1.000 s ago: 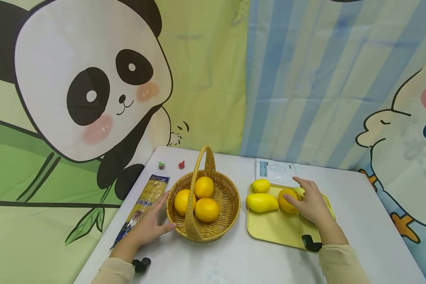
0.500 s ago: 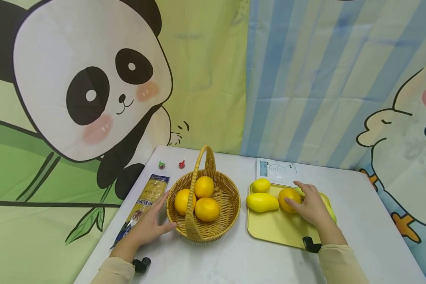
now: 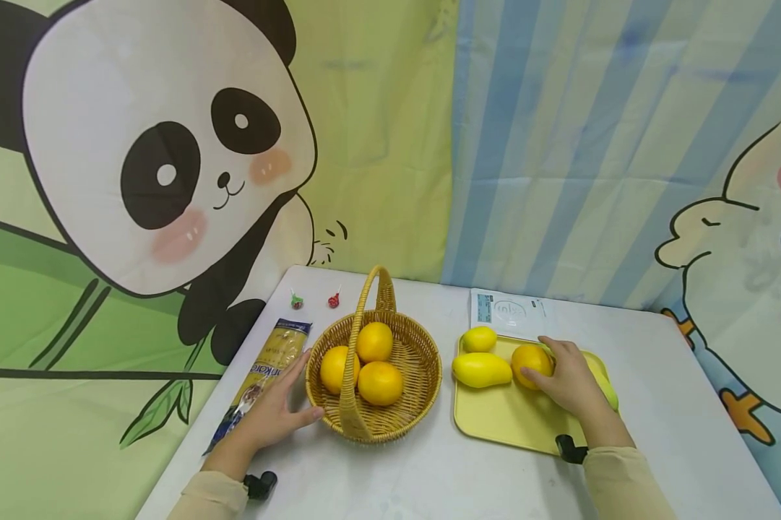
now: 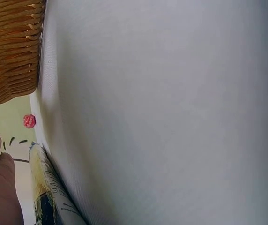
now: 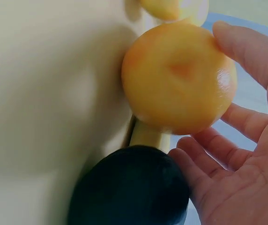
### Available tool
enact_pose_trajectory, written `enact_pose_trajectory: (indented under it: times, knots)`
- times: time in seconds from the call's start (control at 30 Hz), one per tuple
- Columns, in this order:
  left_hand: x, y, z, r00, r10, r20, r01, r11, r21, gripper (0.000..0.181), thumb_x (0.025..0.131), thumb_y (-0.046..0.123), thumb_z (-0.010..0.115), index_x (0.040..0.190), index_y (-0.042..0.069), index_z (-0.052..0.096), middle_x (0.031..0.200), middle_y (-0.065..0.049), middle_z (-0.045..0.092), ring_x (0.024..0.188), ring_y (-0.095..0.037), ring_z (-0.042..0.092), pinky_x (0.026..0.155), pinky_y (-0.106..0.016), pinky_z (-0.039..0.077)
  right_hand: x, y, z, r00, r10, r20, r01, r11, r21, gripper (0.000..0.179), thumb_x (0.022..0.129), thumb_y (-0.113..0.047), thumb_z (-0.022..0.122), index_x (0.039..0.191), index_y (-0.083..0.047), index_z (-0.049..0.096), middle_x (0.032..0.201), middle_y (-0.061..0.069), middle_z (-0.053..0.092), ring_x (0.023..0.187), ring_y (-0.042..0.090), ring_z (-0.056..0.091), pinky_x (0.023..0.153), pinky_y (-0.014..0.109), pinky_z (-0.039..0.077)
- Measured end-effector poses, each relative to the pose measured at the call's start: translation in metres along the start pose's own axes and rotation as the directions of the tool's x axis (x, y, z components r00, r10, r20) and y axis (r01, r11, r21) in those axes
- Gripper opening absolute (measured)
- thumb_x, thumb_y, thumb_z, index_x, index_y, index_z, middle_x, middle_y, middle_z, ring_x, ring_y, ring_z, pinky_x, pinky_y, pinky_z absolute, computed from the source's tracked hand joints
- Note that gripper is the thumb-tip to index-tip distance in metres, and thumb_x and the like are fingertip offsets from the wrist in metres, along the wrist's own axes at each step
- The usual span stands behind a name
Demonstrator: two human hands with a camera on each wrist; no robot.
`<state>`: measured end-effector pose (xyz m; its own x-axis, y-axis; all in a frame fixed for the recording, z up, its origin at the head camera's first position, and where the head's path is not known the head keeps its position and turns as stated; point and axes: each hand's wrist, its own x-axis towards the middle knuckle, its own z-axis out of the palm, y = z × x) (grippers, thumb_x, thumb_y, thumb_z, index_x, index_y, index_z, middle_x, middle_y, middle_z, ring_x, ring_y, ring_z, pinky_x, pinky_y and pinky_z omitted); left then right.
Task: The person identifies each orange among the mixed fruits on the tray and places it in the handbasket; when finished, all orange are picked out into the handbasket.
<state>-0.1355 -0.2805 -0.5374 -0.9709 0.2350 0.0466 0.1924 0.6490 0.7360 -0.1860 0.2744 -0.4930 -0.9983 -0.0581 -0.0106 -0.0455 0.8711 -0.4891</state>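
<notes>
In the head view my right hand point(image 3: 568, 379) curves around an orange point(image 3: 531, 365) on the yellow tray point(image 3: 514, 426). The right wrist view has the thumb on one side of that fruit and the other fingers reaching behind it. A dark rounded fruit point(image 5: 131, 187) lies close by the fingertips there. My left hand point(image 3: 273, 413) is spread along the left side of a wicker basket point(image 3: 423, 383), its fingers fairly straight at the rim. Several oranges point(image 3: 380, 383) sit inside that basket, under its arched handle.
A yellow mango point(image 3: 481, 370) and a lemon point(image 3: 478, 339) lie at the tray's left; a yellow-green fruit point(image 3: 606, 390) shows beyond my right wrist. Behind the tray is a white packet point(image 3: 507, 312). A pasta bag point(image 3: 266, 368) and two lollipops point(image 3: 334, 300) lie left of and behind the basket.
My right hand has come down and closed in around the orange on the tray. The left hand and the basket have stayed put.
</notes>
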Motion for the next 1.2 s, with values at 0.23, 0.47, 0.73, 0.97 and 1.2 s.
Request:
enact_pose_trajectory:
  times: [0.23,0.47,0.73,0.97,1.2]
  knots:
    - [-0.0002,-0.0006,0.0010,1.000,-0.004,-0.001,0.004,1.000,-0.010,0.112,0.082,0.054,0.085,0.169,0.034,0.017,0.176,-0.011,0.020,0.160,-0.045,0.022,0.119,-0.077,0.026,0.0004,0.0017,0.0016,0.999,0.016,0.030,-0.014,0.999,-0.043,0.094,0.090,-0.053,0.078,0.157,0.001,0.039,0.148,0.036,0.044,0.133,0.054,0.047,0.112,0.073,0.040]
    - [-0.0010,0.0010,0.0011,1.000,-0.022,0.002,0.022,1.000,-0.006,0.112,0.082,0.056,0.085,0.169,0.033,0.017,0.176,-0.011,0.020,0.160,-0.045,0.022,0.119,-0.078,0.025,0.0019,0.0035,0.0060,0.998,0.018,0.054,-0.014,0.997,-0.075,0.094,0.088,-0.055,0.080,0.155,-0.001,0.042,0.144,0.034,0.049,0.124,0.051,0.055,0.105,0.071,0.048]
    - [-0.0010,0.0024,0.0006,1.000,-0.024,0.002,0.024,1.000,0.001,0.112,0.082,0.056,0.084,0.169,0.033,0.017,0.176,-0.011,0.020,0.160,-0.046,0.022,0.119,-0.078,0.025,0.0028,0.0031,0.0075,0.997,0.044,0.056,-0.041,0.997,-0.068,0.094,0.086,-0.052,0.083,0.155,-0.002,0.042,0.143,0.034,0.049,0.122,0.049,0.055,0.105,0.070,0.048]
    - [-0.0007,0.0034,-0.0001,1.000,-0.012,-0.001,0.012,1.000,0.004,0.112,0.083,0.054,0.085,0.169,0.031,0.018,0.176,-0.012,0.021,0.160,-0.046,0.023,0.119,-0.077,0.026,0.0035,0.0003,0.0077,0.996,0.071,0.057,-0.067,0.996,-0.059,0.094,0.085,-0.049,0.084,0.154,-0.001,0.042,0.143,0.034,0.048,0.122,0.050,0.054,0.106,0.071,0.046]
    - [0.0000,0.0037,-0.0002,1.000,-0.028,0.004,0.028,1.000,0.007,0.111,0.083,0.056,0.084,0.168,0.037,0.015,0.176,-0.010,0.020,0.160,-0.045,0.022,0.119,-0.078,0.026,0.0041,-0.0012,0.0057,0.994,0.080,0.068,-0.076,0.996,-0.052,0.093,0.085,-0.047,0.084,0.154,-0.001,0.042,0.143,0.033,0.048,0.120,0.049,0.055,0.105,0.070,0.047]
